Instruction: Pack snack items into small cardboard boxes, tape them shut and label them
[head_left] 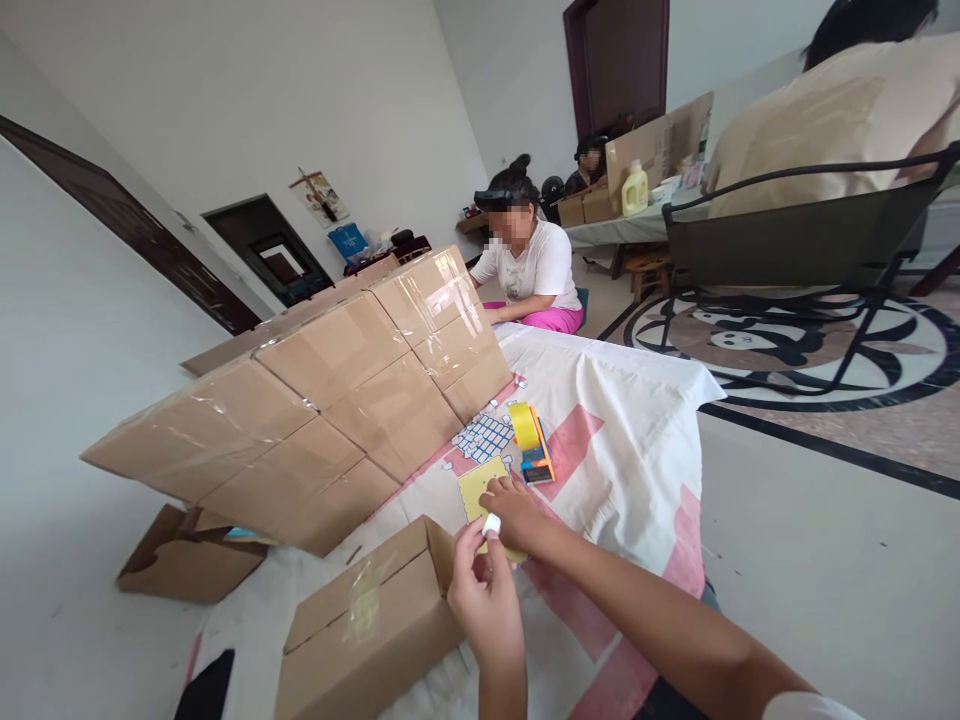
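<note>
My left hand (489, 592) is closed in a pinch, with a small white piece (491, 523) between thumb and fingertips. Just beyond it, my right hand (514, 512) lies over a yellow card (480, 482), fingers bent and slightly apart with their tips on it. Part of the card is hidden under both hands. Several small white pieces with blue edges (484, 437) lie close together past the card. To their right stands a tape dispenser (538, 465) with a yellow tape roll (524, 426).
A closed carton (367, 610) sits left of my hands. Behind it, a wall of taped cartons (337, 400) runs along the cloth-covered table (622, 400). An open box (187, 560) lies at far left. One person (536, 260) sits beyond; another sits in a chair (787, 240) at right.
</note>
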